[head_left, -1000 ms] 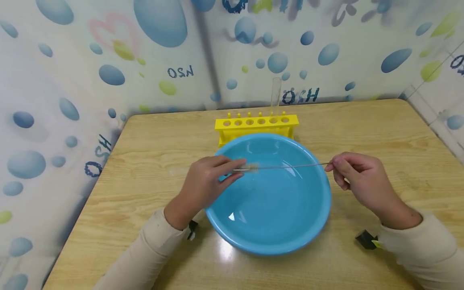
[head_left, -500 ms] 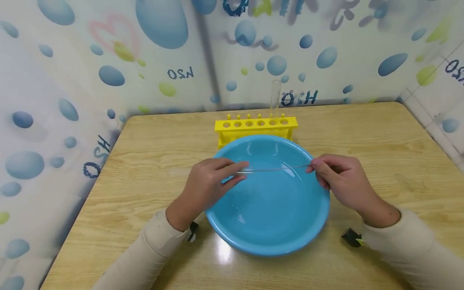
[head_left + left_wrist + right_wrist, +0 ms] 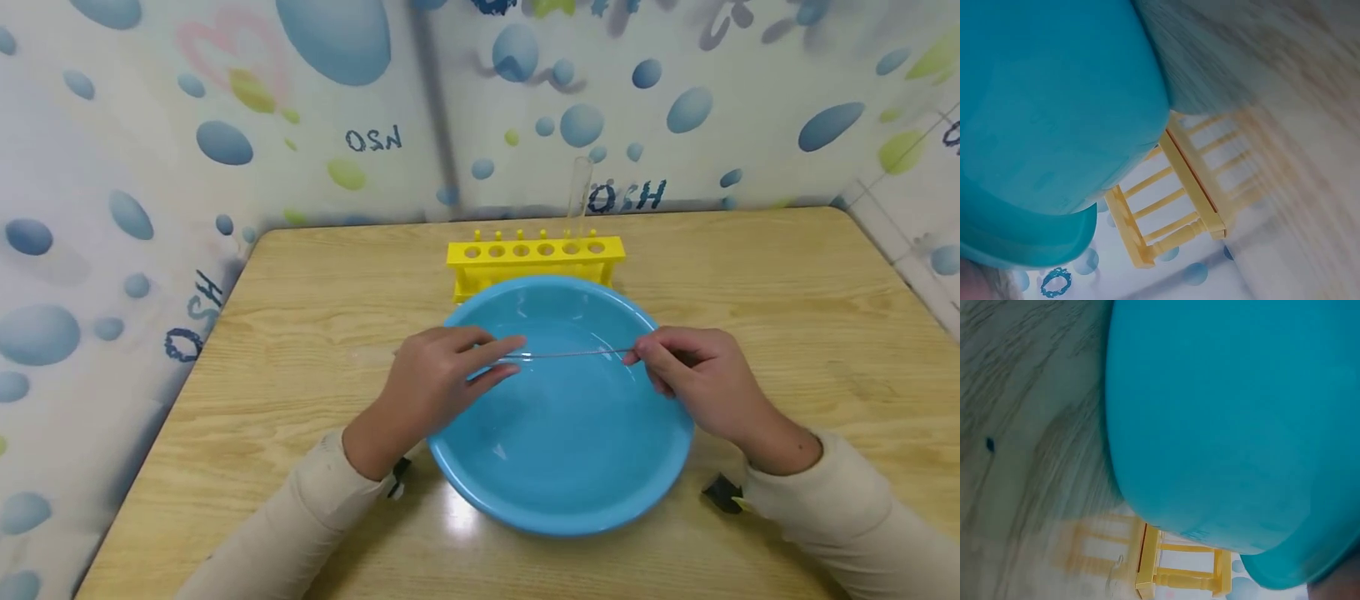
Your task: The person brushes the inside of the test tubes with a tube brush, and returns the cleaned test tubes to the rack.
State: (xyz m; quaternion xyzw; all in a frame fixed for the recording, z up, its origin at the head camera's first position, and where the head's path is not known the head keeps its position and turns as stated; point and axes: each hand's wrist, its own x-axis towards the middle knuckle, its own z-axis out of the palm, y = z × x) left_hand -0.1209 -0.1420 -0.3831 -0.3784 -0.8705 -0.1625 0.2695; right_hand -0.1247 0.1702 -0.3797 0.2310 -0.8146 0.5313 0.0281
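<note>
Over the blue basin [image 3: 562,450], my left hand [image 3: 438,371] holds a clear glass test tube [image 3: 367,355] lying sideways, its closed end sticking out to the left. The thin twisted wire handle of a test tube brush [image 3: 577,354] runs into the tube's mouth. My right hand [image 3: 693,371] pinches that wire between thumb and fingertips, near the basin's right rim. The brush's bristles are hidden behind the left hand. Both wrist views show mostly the basin's outer wall [image 3: 1054,112], with only a sliver of each hand at the edge.
Behind the basin stands a yellow test tube rack [image 3: 536,252]. One clear upright test tube [image 3: 579,196] stands in it, toward its right end. The wooden table [image 3: 322,292] meets a patterned wall [image 3: 300,167] at the back.
My right hand has moved left toward the left hand, sliding the brush deeper into the tube. The bristles, visible at the tube's mouth earlier, are now out of sight. The left hand stays nearly in place.
</note>
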